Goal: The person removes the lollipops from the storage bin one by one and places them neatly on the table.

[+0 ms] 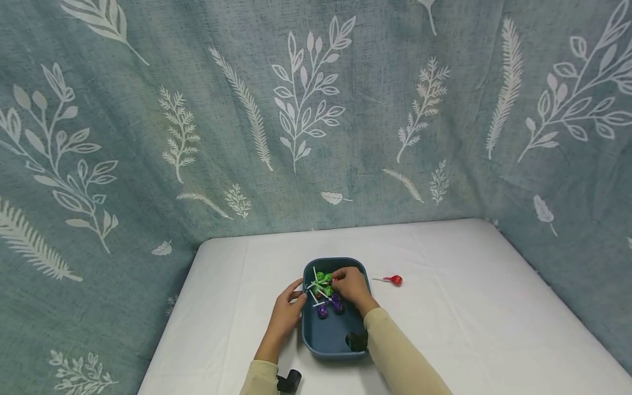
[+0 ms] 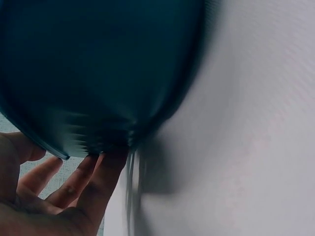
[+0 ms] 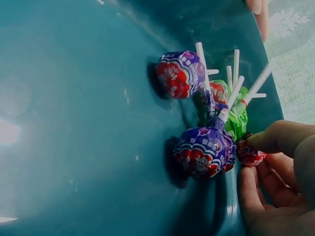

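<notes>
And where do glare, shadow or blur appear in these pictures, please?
Right wrist view: bright glare on the bin near the left edge, dark shadows beside the purple lollipops; left wrist view: the bin's outside dim, a soft shadow on the blurred white tablecloth; head view: fairly even light.

A grey-teal fabric backdrop [image 1: 365,186], printed with white leafy sprigs [image 1: 295,123] and feathery fronds [image 1: 507,82], hangs behind the white tabletop [image 1: 444,252] and along both its sides. The tabletop's far corners are rounded.
</notes>
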`<state>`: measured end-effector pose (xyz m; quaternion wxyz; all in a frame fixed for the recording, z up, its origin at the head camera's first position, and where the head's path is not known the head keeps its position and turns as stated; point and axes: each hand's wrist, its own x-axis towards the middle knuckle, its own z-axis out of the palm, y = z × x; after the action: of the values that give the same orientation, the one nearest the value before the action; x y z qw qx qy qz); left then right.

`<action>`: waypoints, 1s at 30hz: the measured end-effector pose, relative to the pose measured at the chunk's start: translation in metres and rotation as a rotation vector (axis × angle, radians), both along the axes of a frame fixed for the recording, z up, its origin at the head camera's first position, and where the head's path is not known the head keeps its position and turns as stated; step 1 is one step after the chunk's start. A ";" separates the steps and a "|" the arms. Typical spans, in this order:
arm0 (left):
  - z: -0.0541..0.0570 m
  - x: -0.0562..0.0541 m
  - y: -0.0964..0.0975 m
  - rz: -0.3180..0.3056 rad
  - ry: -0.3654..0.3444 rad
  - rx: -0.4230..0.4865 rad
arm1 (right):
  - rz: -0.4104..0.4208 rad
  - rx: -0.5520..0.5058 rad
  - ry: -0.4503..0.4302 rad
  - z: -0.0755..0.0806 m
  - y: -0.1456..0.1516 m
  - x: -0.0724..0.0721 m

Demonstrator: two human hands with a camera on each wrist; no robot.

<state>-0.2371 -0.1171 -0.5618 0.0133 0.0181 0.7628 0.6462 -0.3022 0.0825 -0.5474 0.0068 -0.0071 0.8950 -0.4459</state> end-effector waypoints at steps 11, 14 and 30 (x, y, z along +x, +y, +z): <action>0.000 0.001 0.002 0.009 -0.013 -0.010 | 0.019 0.027 0.107 0.013 0.003 0.004; 0.001 0.002 0.002 0.014 -0.007 -0.002 | 0.032 0.040 0.124 0.020 0.005 0.005; 0.001 -0.001 -0.001 -0.014 0.029 -0.006 | -0.041 -0.072 0.204 0.045 0.035 0.021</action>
<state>-0.2381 -0.1177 -0.5607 0.0071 0.0328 0.7647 0.6435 -0.2809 0.1174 -0.5023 -0.0936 -0.0341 0.8744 -0.4748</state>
